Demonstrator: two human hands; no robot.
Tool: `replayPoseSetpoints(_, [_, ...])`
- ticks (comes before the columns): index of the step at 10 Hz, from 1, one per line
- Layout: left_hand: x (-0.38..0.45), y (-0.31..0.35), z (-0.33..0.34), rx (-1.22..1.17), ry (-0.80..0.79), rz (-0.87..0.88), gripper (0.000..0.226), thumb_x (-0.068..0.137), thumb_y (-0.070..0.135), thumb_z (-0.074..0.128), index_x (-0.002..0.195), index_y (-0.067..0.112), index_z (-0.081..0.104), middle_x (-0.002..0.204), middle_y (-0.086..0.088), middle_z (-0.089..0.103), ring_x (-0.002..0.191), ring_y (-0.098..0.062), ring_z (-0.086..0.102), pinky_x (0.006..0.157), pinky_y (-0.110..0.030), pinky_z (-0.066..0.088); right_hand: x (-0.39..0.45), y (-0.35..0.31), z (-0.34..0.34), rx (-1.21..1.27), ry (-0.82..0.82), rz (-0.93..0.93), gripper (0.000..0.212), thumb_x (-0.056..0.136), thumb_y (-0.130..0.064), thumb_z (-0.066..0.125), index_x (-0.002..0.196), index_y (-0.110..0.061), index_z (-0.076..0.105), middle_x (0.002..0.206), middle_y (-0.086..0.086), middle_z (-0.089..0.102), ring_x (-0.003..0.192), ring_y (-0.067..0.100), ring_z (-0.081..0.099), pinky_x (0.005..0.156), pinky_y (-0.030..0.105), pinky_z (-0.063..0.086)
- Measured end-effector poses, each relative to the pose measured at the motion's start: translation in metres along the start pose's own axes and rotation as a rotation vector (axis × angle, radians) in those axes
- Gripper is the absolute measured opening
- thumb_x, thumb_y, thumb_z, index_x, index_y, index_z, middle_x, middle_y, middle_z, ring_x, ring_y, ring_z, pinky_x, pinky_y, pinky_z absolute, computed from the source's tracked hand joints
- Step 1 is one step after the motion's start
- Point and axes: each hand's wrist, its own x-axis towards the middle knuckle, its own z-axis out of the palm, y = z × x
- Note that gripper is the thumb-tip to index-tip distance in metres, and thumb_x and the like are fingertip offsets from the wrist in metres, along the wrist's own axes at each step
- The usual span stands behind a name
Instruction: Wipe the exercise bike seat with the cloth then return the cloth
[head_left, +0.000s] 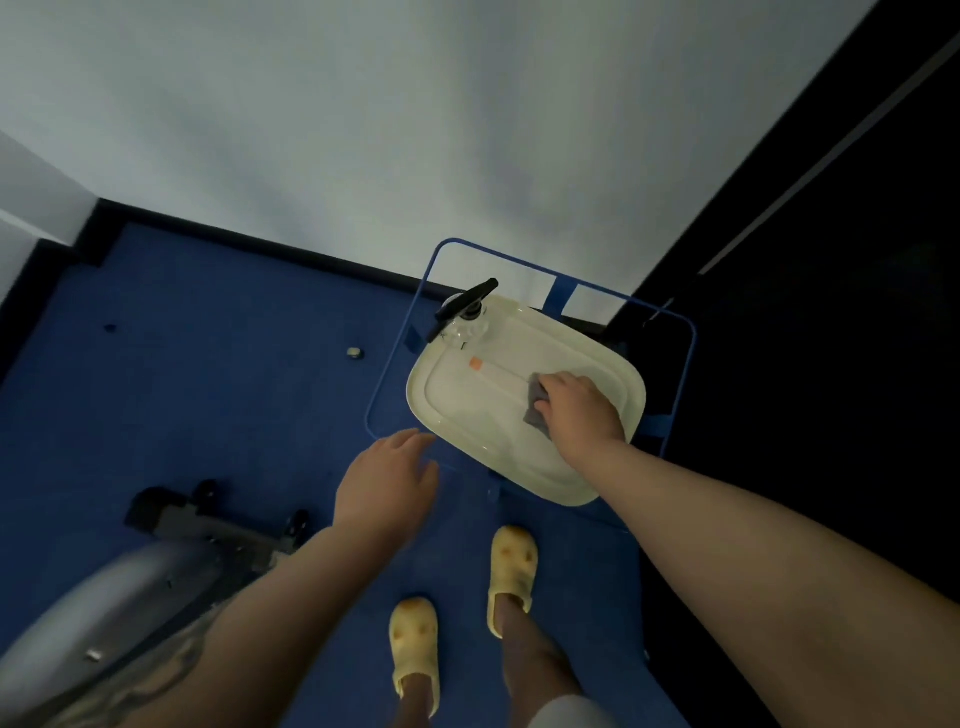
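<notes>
grey cloth (536, 410) under right hand (576, 410), on tray (457, 400)

The right hand (576, 410) covers most of the grey cloth (536, 413).

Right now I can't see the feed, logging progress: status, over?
Right hand on grey cloth, pressed to cream tray. Left hand open, empty, over blue floor. Tube and clear bottle on tray, clear of the cloth.

A cream tray (613, 364) is carrying a grey cloth (537, 410) under the right hand (576, 410), an orange-capped tube (496, 370) just beyond its fingertips, and a black-handled item (464, 306) farther out.
</notes>
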Motion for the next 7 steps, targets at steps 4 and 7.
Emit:
replayPoseSetpoints(4, [-0.023, -0.011, -0.018, -0.01, 0.06, -0.034, 0.04, 0.096, 0.028, 0.04, 0.136, 0.023, 0.046, 0.145, 0.005, 0.043, 0.132, -0.016, 0.04, 0.107, -0.032, 0.031, -0.019, -0.024, -0.011, -0.141, 0.005, 0.049, 0.033, 0.102, -0.029, 0.039, 0.127, -0.012, 0.053, 0.132, 0.009, 0.055, 0.119, 0.026, 0.051, 0.087, 0.035, 0.044])
replayPoseSetpoints(7, [-0.092, -0.036, -0.055, -0.001, 0.147, 0.144, 0.039, 0.096, 0.028, 0.039, 0.133, 0.022, 0.047, 0.141, 0.006, 0.046, 0.127, -0.015, 0.044, 0.101, -0.028, 0.034, -0.101, -0.065, -0.029, -0.159, 0.119, 0.019, 0.03, 0.101, -0.022, 0.039, 0.128, -0.013, 0.051, 0.133, 0.007, 0.053, 0.119, 0.025, 0.048, 0.081, 0.034, 0.042])
